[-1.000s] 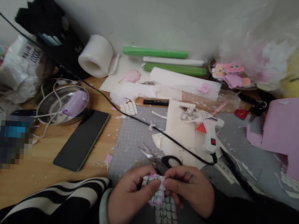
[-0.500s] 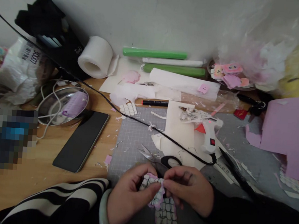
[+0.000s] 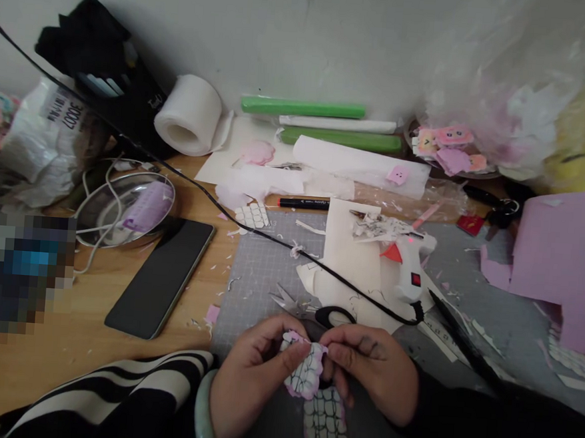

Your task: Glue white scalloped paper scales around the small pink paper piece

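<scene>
Between my hands is a small scallop-edged craft piece, white with dark grid-like outlines and a pink border. My left hand grips it, the thumb pressed across its face. At its upper right edge, the fingertips of my right hand pinch the pink border. A second white piece with dark outlines lies just below, on the grey cutting mat. Scissors rest right beyond my hands, their black handles partly covered by my fingers.
A white hot glue gun lies on cream paper, its black cord crossing leftward. A phone and a metal bowl stand left. Pink sheets are at right. Paper rolls, a marker and scraps lie toward the wall.
The held piece has tilted and turned slightly, showing more of its patterned face. My left thumb has shifted up a little on it. Both hands stay in nearly the same place.
</scene>
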Available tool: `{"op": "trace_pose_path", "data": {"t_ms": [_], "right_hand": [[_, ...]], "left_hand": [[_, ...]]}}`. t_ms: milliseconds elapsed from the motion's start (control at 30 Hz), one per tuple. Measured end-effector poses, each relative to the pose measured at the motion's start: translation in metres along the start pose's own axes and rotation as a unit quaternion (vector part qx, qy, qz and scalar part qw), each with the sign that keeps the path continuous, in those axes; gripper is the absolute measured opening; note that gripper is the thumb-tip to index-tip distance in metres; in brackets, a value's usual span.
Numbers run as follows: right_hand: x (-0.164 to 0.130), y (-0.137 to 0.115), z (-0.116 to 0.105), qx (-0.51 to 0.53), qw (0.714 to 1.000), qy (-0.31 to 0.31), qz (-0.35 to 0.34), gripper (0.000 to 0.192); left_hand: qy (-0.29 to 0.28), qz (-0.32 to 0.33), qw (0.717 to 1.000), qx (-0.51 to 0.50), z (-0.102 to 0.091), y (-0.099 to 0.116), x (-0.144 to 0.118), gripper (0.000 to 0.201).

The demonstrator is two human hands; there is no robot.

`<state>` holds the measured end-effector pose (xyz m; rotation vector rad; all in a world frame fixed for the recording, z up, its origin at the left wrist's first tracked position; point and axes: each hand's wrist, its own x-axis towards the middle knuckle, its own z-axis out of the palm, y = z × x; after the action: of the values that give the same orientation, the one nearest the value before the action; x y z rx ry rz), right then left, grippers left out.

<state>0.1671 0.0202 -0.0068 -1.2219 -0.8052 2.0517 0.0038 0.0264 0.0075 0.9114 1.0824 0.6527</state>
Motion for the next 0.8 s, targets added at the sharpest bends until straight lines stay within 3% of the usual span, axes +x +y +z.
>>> {"op": "trace_pose_path", "data": {"t_ms": [233, 800], "right_hand": [[-0.0018, -0.0036, 0.0010, -0.016, 1.000, 0.006, 0.013, 0.027], [-0.0030, 0.0002, 0.0038, -0.117, 0.992, 0.027, 0.033, 0.017]], "left_hand": [[0.003, -0.005, 1.000, 0.030, 0.0015, -0.0015, -0.0011, 0.018], [-0.008, 0.052, 0.974, 0.222, 0.0024, 0.0017, -0.0011, 0.009]]}}
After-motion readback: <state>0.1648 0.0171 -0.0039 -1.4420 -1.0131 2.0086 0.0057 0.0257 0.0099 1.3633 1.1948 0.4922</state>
